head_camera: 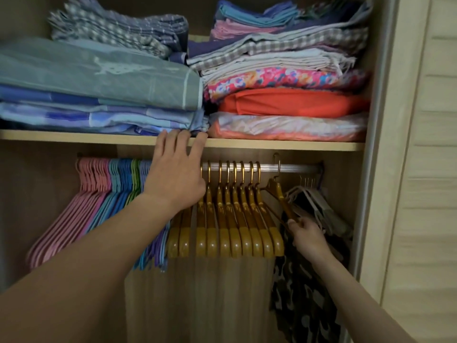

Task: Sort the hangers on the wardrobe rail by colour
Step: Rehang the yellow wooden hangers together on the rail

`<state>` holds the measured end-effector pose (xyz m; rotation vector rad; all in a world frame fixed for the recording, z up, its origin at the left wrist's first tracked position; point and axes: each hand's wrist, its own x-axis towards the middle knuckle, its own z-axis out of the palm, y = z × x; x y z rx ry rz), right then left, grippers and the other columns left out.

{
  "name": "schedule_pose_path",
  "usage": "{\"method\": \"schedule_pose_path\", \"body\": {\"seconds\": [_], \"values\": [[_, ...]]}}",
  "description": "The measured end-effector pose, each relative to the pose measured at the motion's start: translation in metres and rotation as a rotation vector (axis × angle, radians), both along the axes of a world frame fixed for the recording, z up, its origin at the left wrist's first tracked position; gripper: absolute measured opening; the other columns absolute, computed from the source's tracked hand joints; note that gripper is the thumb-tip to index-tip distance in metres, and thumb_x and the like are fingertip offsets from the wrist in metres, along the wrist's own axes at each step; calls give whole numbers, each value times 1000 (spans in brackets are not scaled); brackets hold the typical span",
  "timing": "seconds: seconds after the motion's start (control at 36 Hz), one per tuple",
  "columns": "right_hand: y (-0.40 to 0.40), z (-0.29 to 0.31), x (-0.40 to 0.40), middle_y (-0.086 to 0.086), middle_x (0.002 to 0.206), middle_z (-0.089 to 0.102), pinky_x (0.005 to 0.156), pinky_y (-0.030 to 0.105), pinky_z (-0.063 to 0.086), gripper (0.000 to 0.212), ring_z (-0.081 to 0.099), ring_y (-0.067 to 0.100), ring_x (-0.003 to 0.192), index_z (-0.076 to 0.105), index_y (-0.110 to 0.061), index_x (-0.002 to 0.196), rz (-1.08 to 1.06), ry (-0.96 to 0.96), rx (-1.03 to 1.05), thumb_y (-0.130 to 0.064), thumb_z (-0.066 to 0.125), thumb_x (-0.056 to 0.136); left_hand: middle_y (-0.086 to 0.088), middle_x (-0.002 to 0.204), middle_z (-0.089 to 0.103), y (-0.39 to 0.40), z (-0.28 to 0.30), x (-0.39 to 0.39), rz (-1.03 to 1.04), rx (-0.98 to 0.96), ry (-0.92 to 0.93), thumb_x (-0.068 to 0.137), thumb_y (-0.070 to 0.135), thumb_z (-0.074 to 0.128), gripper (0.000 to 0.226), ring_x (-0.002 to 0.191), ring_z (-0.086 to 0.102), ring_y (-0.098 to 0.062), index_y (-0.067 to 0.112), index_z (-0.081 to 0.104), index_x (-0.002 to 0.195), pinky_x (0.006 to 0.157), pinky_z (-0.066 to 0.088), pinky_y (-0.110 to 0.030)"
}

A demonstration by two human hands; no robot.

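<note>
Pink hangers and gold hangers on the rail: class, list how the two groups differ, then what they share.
The pink hangers are thin and packed at the rail's left end; the gold hangers are thick, glossy and sit mid-rail. Nobody touches the pink ones; the right hand pinches one gold hanger, tilted apart from its group. The left hand is beside the gold hooks. Both groups hang empty from one rail.
</note>
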<state>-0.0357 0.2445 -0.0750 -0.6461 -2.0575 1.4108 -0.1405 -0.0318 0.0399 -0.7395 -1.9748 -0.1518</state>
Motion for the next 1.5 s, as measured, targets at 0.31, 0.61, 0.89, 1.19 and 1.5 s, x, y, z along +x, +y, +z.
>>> {"method": "schedule_pose_path", "body": {"seconds": [0.31,0.61,0.89,1.19,1.5], "values": [[3,-4,-18,5,98,69,75,34,49,28,66,20,90,61,-15,118,50,-72,30,-37,48,105,-21,148,37,0,-1,-4,-15,8,4,75,34,65,92,146,27,-41,15,24,155,127,9,-56],[6,-24,-17,4,126,65,108,49,47,48,64,23,116,48,-20,144,192,-24,-203,-46,49,103,-22,146,40,3,-3,-4,-42,47,1,73,37,56,89,144,29,-41,13,28,153,126,12,-58],[5,-31,-15,8,120,72,100,46,53,35,71,24,109,57,-17,135,323,98,-470,-26,58,101,-21,147,39,1,-2,-4,-30,31,4,74,36,63,91,144,29,-41,14,26,154,126,11,-58],[0,-30,-22,11,120,71,102,47,53,39,71,26,108,60,-15,131,327,109,-534,-23,68,95,-21,147,38,1,-2,-3,-39,41,-19,72,38,55,90,145,29,-41,14,27,154,126,9,-57],[-6,-37,-32,7,118,74,101,44,53,45,73,22,106,59,-14,137,376,106,-508,-24,69,94,-22,145,40,2,-2,-2,-29,44,-8,72,38,55,89,143,30,-42,13,29,153,126,11,-58]]}}
